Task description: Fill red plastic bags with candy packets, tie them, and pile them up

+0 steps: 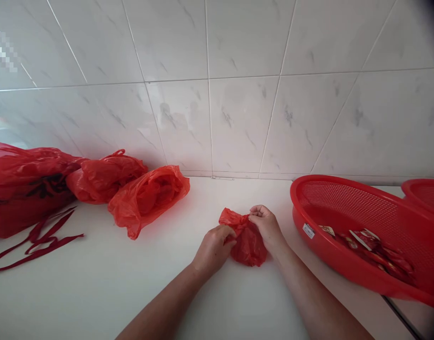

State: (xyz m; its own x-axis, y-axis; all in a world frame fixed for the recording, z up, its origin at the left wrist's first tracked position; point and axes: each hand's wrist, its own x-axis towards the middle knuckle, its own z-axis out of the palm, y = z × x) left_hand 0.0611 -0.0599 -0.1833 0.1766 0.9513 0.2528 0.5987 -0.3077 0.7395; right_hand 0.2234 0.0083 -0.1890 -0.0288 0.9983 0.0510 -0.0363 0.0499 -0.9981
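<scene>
A small red plastic bag point(250, 245) rests on the white tabletop point(160, 288), its body rounded and its neck gathered. My left hand point(215, 245) is closed on the bag's left side, thumb and forefinger pinched together at the neck. On the other side my right hand point(266, 226) pinches the gathered neck between thumb and forefinger, its other fingers curled. A loose flap of the bag stands up between the hands, toward the wall. What the bag contains cannot be made out.
A large red plastic basket point(302, 255) at right holds several red packets point(373, 250); a second red basket point(426, 193) is behind it. At left lie a crumpled red bag point(149, 198), another red bag point(103, 177), a big filled red bag point(21, 189) and dark red straps point(47, 241). A tiled wall point(238, 123) bounds the back.
</scene>
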